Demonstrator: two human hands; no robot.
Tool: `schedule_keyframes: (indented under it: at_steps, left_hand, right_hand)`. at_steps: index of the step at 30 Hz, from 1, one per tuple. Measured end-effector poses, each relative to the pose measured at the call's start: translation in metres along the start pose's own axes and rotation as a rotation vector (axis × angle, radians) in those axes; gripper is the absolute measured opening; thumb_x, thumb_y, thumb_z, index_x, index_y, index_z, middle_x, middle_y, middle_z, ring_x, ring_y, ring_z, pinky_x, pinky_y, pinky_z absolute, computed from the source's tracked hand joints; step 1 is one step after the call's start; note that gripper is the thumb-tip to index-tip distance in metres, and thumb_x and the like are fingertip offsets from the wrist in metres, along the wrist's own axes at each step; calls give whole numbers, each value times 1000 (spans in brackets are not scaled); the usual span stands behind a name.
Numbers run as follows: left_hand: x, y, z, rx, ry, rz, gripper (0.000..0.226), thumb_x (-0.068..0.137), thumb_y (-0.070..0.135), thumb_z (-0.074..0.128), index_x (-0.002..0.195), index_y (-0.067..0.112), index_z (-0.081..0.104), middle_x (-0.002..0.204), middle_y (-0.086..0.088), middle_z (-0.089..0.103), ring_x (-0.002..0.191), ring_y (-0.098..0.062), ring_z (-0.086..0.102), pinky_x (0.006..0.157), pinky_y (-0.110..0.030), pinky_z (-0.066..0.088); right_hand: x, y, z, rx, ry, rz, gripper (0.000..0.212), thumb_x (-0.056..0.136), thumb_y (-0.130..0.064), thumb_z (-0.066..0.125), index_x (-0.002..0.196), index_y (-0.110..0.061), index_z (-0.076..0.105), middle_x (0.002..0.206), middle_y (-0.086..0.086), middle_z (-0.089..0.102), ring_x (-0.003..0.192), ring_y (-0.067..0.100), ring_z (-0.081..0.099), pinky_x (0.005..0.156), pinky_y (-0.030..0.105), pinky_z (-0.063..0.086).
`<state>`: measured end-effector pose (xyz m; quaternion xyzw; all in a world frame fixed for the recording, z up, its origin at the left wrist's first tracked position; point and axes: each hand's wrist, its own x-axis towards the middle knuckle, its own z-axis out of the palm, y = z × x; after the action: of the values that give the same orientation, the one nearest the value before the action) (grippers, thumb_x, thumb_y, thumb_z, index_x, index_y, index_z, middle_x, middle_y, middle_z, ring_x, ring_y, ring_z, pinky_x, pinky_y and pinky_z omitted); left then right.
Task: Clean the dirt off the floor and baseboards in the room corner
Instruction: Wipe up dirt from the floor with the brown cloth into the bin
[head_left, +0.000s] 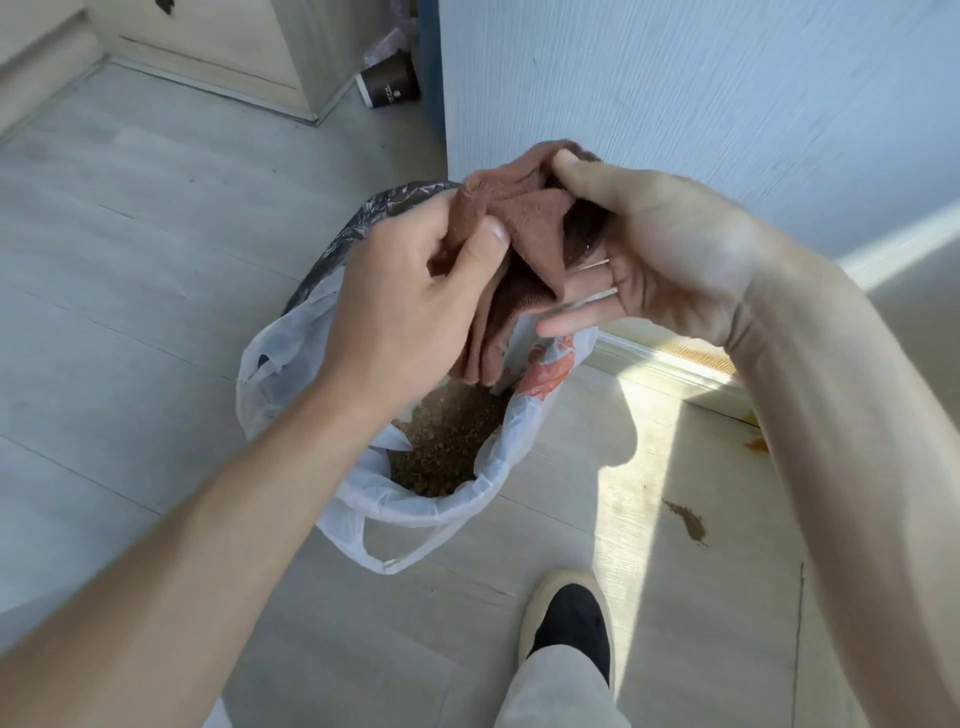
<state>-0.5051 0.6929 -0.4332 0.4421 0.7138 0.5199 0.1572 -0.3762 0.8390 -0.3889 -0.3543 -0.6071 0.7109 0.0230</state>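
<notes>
Plainly, with the left hand (400, 291) and right hand (660, 249) pinching the cloth (514, 228) over the bag (415, 509), loose shaking could scatter dirt (441, 441) across the floor (156, 260).

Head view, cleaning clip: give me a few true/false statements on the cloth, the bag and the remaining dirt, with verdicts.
1. Both hands hold the brown cloth above the white plastic bag. True: the left hand and right hand each grip it.
2. The bag is empty. False: brown granular dirt lies inside it.
3. The floor is fully clean. False: a brown smear remains on the sunlit floor, and there is staining along the baseboard.
4. A dark paper cup lies on its side on the floor near the wall. True.
5. The cloth lies spread flat on the floor. False: it is bunched up in the hands, hanging over the bag's opening.
</notes>
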Motion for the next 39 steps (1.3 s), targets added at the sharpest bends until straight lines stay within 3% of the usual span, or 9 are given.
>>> schedule_keyframes:
  at_steps: [6,10,15,19,22,26,29,34,39]
  left_hand:
    - [10,-2,10,-272,68,-257,42,92,48,60,94,8,71,83,-6,64,81,-21,59,81,-64,57]
    - [15,7,15,-288,125,-313,44,91,50,61,76,9,64,74,-5,55,71,-22,52,64,-49,44]
    - [20,19,23,-289,105,-266,55,86,56,65,90,2,69,89,-28,70,88,-48,69,77,-61,60]
    - [17,22,23,-239,-22,-148,25,93,40,67,103,20,78,98,-11,78,102,-37,73,84,-61,60]
    - [16,26,18,-243,-69,-115,23,97,35,66,108,18,76,108,-25,72,110,-49,66,81,-66,58]
    - [19,40,11,-226,-160,-119,18,104,28,62,113,26,77,107,-16,76,105,-36,72,82,-58,61]
    - [28,53,10,-181,-207,-132,21,105,27,59,115,19,76,102,-6,79,97,-16,76,76,-38,64]
    - [56,79,26,-201,-231,-65,51,99,42,60,107,-8,66,100,-28,72,93,-44,71,81,-71,51]
    - [69,104,61,-135,-266,13,73,87,58,55,104,-13,59,94,-29,69,85,-44,67,82,-67,49]
  right_hand:
    - [-2,11,-14,-363,323,-203,49,101,-46,59,101,1,73,86,13,77,73,26,77,77,48,64]
    - [0,19,-6,-723,690,-459,65,96,-56,59,74,5,59,67,24,53,70,35,50,62,38,45]
    - [-9,10,20,-584,545,-414,70,97,-66,52,54,-13,38,45,-6,36,46,13,39,45,20,29]
    - [-10,14,27,-441,458,-394,55,89,-68,64,66,-18,61,53,-15,54,52,0,53,51,16,39]
    - [-7,19,29,-300,414,-429,50,92,-61,66,84,-12,70,76,0,73,75,11,71,74,37,58]
    - [-4,29,24,-121,370,-516,36,99,-48,64,80,-17,67,70,-11,62,73,6,59,69,31,50]
    - [-3,37,10,46,377,-565,44,102,-43,58,89,-3,67,81,1,61,80,15,57,77,41,48]
    - [-13,42,-35,591,426,-493,38,97,-28,51,115,-1,69,111,14,71,105,26,67,97,44,50]
    - [-35,70,-73,601,376,-575,42,104,-24,54,139,-1,59,135,11,67,128,23,62,111,46,48]
